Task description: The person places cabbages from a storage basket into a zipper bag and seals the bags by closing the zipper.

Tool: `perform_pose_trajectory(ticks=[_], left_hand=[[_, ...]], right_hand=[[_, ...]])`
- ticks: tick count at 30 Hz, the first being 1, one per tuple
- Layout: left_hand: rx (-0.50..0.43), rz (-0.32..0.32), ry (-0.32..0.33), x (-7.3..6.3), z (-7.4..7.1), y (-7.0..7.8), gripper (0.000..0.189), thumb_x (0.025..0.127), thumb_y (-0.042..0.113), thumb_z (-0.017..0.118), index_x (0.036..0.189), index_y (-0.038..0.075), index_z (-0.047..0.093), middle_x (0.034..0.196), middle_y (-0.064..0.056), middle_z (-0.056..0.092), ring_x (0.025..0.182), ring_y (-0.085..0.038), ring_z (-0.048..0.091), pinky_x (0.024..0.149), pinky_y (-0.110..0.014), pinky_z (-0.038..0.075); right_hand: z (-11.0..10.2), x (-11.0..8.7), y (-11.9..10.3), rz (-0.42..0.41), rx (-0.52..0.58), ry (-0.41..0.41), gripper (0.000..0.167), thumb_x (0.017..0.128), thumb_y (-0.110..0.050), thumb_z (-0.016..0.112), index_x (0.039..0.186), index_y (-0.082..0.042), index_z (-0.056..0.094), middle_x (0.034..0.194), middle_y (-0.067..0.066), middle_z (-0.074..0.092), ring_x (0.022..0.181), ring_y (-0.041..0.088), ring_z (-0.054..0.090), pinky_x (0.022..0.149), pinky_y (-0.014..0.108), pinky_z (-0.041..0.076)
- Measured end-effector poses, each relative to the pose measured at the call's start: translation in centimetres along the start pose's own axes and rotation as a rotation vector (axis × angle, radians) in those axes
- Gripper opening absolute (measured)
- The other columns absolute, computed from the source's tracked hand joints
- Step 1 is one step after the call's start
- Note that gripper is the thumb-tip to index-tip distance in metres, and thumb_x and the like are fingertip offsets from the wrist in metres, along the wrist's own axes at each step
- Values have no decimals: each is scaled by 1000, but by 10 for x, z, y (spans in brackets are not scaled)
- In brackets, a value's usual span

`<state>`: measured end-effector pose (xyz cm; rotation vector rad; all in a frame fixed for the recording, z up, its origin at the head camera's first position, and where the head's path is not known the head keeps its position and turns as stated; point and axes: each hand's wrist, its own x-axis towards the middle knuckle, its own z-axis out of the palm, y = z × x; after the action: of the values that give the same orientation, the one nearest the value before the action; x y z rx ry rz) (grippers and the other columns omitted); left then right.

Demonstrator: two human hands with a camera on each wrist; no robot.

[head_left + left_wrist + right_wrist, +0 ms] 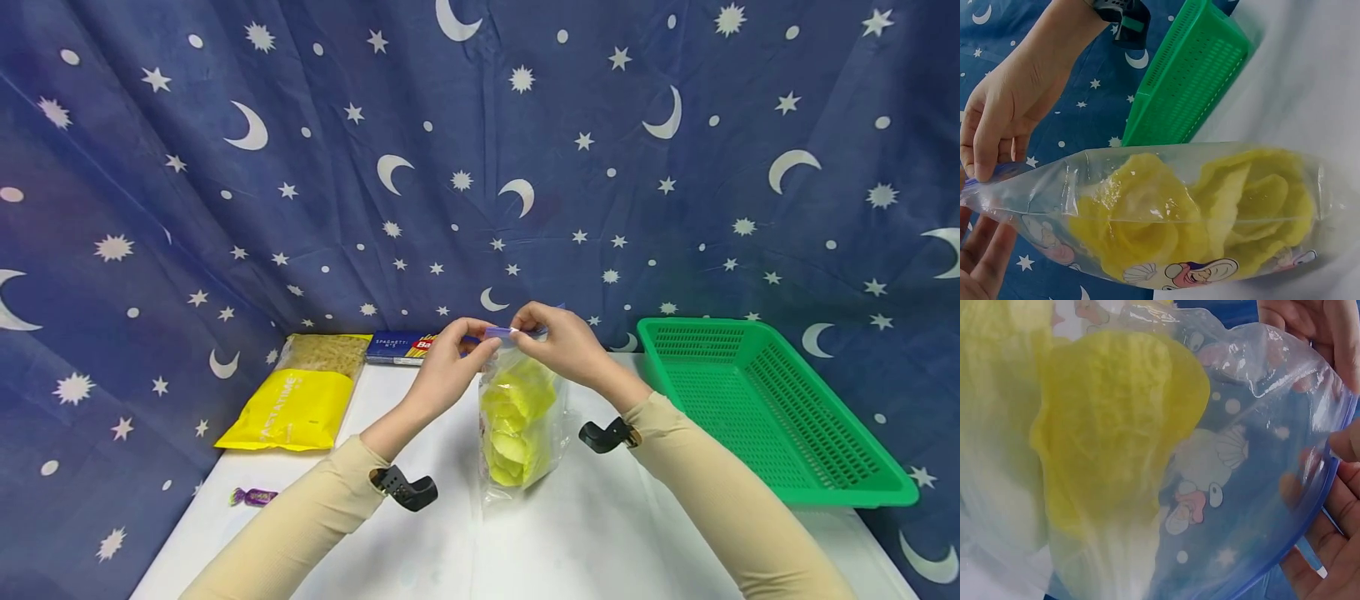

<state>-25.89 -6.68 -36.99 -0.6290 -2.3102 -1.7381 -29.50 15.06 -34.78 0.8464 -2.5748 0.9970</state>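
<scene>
A clear zip bag (pixel 557 433) with cartoon prints stands upright on the white table, its purple zip edge at the top. Inside are yellow, pale-based leaves (pixel 1241 200) that look like cabbage. My left hand (pixel 447 367) pinches the left end of the zip edge between thumb and fingers. At the middle of that same edge, my right hand (pixel 558 343) pinches the strip, close beside the left fingertips. The right wrist view shows the right hand's fingers (pixel 1329 525) behind the purple zip (pixel 1310 531), with the thumb in front.
A green plastic basket (pixel 780 492) stands at the right. On the left lie a yellow pasta bag (pixel 300 408) and a purple-wrapped candy (pixel 255 497). A blue spaghetti box (pixel 393 348) lies at the back, against the star-patterned curtain (pixel 450 125).
</scene>
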Motion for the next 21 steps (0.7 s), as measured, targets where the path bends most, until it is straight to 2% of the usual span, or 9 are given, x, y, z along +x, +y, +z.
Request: perform_pose_trajectory(ticks=[7, 15, 21], left_hand=[[34, -5, 49, 8, -5, -1, 18, 102, 29, 65, 109, 12, 71, 99, -3, 67, 83, -19, 64, 72, -33, 58], [-13, 21, 34, 17, -10, 0, 21, 102, 31, 66, 109, 12, 71, 101, -3, 69, 92, -17, 68, 82, -35, 58], [-10, 25, 20, 19, -10, 3, 20, 101, 32, 67, 106, 13, 71, 100, -1, 69, 90, -18, 65, 80, -34, 54]], right_hand=[[-1, 0, -7, -37, 2, 18, 5, 97, -21, 70, 99, -16, 69, 92, -6, 69, 86, 13, 62, 80, 34, 56], [-7, 1, -16, -25, 105, 55, 5, 95, -17, 74, 99, -14, 74, 87, -4, 68, 77, 17, 58, 69, 32, 51], [-10, 0, -18, -28, 41, 56, 5, 96, -24, 73, 94, -20, 74, 84, -6, 63, 74, 16, 54, 64, 32, 47]])
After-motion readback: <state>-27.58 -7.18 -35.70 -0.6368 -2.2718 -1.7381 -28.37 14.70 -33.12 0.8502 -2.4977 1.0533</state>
